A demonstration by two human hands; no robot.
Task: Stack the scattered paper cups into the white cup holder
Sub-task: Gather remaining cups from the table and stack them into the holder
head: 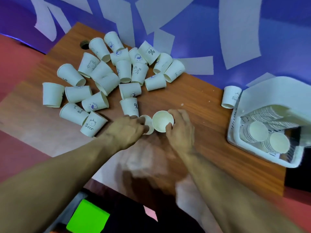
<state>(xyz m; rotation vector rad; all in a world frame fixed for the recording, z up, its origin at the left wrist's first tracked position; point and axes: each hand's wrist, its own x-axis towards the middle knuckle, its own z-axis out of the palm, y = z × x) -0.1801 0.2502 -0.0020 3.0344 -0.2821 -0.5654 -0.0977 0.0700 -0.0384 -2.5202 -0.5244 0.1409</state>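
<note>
Right hand (180, 132) grips an open cup (162, 121) by the rim, thumb on the near side, fingers curled over the far side. The cup is upright, mouth up, on the table (193, 98) near the front middle. Left hand (127, 130) has its fingers curled round a second cup (149, 126), mostly hidden under them. The two cups sit side by side, touching.

The pile (107, 78) of loose cups is behind and left of the hands, most tipped on their sides, prints facing all ways. The nearest one, with a "%" print, is just beyond the left fingertips.

Holder (262, 96) is at the table's right edge, well apart from the hands. It has nested stacks (262, 133) lying inside, mouths toward us. A lone cup (230, 96) stands against its left side.

Green block (87, 216) sits low, below the table's front edge.
</note>
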